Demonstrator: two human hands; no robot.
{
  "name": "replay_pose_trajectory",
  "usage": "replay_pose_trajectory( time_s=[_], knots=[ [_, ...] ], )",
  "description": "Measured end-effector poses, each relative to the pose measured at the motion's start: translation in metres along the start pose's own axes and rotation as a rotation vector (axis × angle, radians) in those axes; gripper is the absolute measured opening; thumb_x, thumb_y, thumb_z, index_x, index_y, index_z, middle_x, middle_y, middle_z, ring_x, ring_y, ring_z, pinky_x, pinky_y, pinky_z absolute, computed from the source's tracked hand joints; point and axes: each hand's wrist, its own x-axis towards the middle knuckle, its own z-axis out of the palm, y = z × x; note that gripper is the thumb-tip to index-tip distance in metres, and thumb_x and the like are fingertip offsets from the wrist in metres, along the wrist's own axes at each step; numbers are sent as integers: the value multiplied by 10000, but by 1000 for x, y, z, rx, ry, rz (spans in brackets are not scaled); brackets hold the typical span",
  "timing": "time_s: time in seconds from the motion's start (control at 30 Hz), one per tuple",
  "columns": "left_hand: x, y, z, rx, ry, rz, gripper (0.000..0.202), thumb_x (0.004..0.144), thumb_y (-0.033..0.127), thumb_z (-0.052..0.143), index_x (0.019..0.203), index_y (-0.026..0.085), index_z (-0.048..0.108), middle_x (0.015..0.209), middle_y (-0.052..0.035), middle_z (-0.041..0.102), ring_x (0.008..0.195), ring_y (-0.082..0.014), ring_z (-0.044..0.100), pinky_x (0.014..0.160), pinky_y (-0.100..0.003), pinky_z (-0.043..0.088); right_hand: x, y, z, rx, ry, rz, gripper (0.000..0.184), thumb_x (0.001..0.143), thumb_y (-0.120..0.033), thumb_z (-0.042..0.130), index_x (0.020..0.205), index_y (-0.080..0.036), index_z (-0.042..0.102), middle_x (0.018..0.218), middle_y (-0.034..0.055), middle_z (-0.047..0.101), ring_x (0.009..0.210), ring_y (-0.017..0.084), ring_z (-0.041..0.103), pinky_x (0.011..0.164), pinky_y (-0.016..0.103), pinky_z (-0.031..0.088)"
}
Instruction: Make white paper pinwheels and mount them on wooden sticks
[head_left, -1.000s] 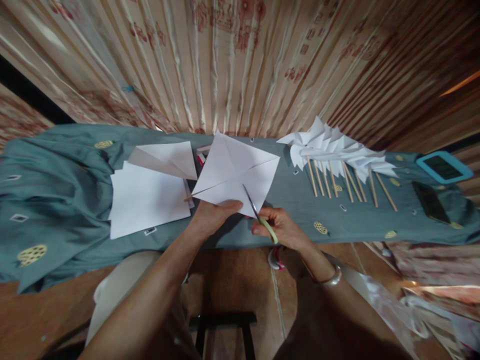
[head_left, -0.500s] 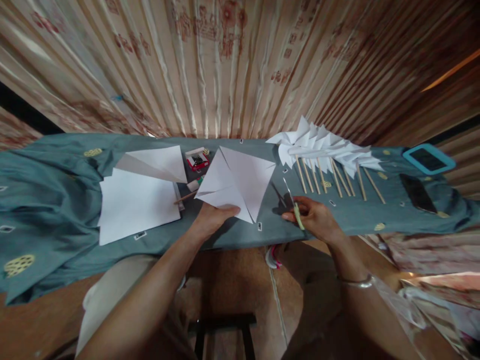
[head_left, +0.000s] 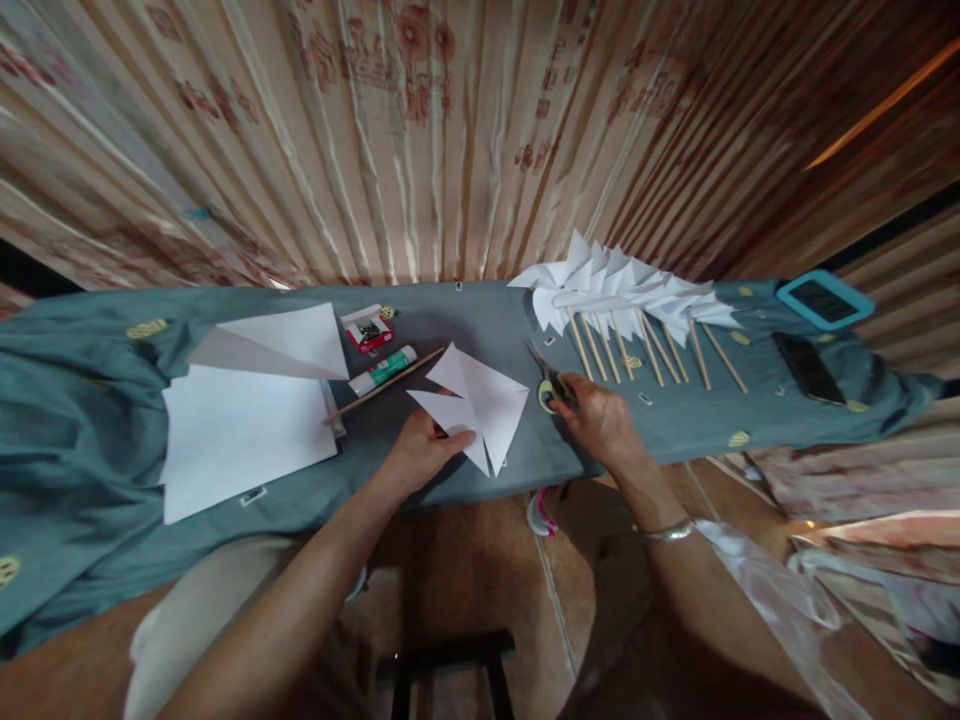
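Note:
A square of white paper (head_left: 491, 400), slit inward from its corners, is pinched by my left hand (head_left: 421, 452) along its lower left side. The thumb lies on top, and the fingers underneath are partly hidden. Right of the paper, my right hand (head_left: 600, 418) has its fingers closed on the handles of a pair of scissors (head_left: 546, 388). The scissors lie low, close to the cloth, blades pointing away and to the left. Whether they rest on the table, I cannot tell. A glue stick (head_left: 382, 371) and a thin wooden stick (head_left: 386, 385) lie left of the paper.
White sheets (head_left: 247, 430) are stacked at the left on the green tablecloth (head_left: 420, 310). Behind the glue stick sits a small red box (head_left: 367, 330) of dark pieces. Paper pinwheels (head_left: 622, 285) on sticks lie back right, near a dark phone (head_left: 808, 368) and a blue-framed tablet (head_left: 825, 300).
The scissors have gone from upright to nearly flat beside the paper. My left hand has tilted and turned the paper nearer to me, uncovering the glue stick. The whole view has shifted slightly.

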Motion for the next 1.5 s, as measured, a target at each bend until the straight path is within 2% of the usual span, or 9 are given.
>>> replay_pose_trajectory(
  time_s=[0.17, 0.27, 0.4, 0.53, 0.67, 0.83, 1.0, 1.23, 1.5],
  knots=[
    [-8, -1, -12, 93, -25, -9, 329, 651, 353, 707, 900, 175, 585, 843, -60, 708, 676, -215, 676, 642, -363, 565, 0, -5, -4, 71, 124, -68, 305, 938, -250, 474, 1147, -110, 646, 1139, 188, 685, 1055, 296, 643, 928, 419, 501],
    [-15, 2, -23, 214, 7, 65, 428, 704, 384, 697, 1052, 168, 572, 921, -75, 710, 690, -205, 676, 672, -354, 559, -2, -24, -1, 218, 181, -215, 356, 966, -297, 433, 1218, -133, 623, 1197, 162, 670, 1155, 277, 598, 1027, 440, 461],
    [-22, 10, -36, 451, 188, 161, 671, 742, 377, 696, 1336, 186, 451, 968, -67, 706, 783, -226, 672, 780, -384, 540, -6, -64, 8, 277, 67, -416, 418, 982, -280, 397, 1352, -132, 526, 1376, 150, 560, 1297, 262, 497, 1096, 467, 408],
    [-22, 11, -44, 630, 348, 349, 650, 774, 300, 668, 1374, 203, 439, 1172, -99, 640, 1006, -249, 611, 923, -440, 497, -8, -94, 13, 215, -71, -507, 471, 979, -273, 415, 1423, -118, 446, 1461, 162, 471, 1389, 290, 376, 1119, 487, 361],
    [-22, 7, -45, 768, 370, 501, 504, 850, 269, 589, 1337, 180, 498, 1321, -143, 539, 1234, -288, 481, 1046, -481, 408, -8, -105, 19, 179, -120, -506, 504, 972, -338, 445, 1441, -155, 426, 1508, 142, 415, 1426, 314, 302, 1112, 514, 349],
    [-23, 4, -39, 866, 304, 580, 414, 900, 236, 526, 1308, 171, 521, 1384, -141, 516, 1274, -271, 448, 1081, -473, 368, -9, -107, 26, 167, -129, -530, 482, 959, -329, 478, 1405, -146, 476, 1502, 143, 426, 1417, 320, 317, 1102, 508, 364],
    [-24, 7, -42, 868, 307, 595, 386, 915, 221, 500, 1295, 166, 538, 1371, -126, 543, 1269, -258, 458, 1080, -464, 375, -3, -106, 27, 232, -32, -524, 443, 964, -301, 458, 1346, -90, 535, 1406, 183, 526, 1328, 308, 449, 1094, 490, 396],
    [-5, 6, -79, 876, 532, 568, 335, 872, 184, 518, 1190, 150, 618, 1147, -112, 676, 1085, -262, 567, 964, -428, 476, 13, -103, 32, 381, 88, -458, 393, 966, -247, 406, 1306, -143, 574, 1294, 172, 612, 1213, 273, 564, 1044, 489, 472],
    [16, -5, -82, 1109, 429, 426, 358, 877, 115, 409, 1139, 93, 651, 1129, -144, 692, 1038, -277, 587, 955, -413, 475, 17, -110, 36, 439, 93, -426, 375, 938, -216, 448, 1277, -149, 591, 1246, 172, 638, 1173, 284, 587, 1025, 507, 486]
  ],
)
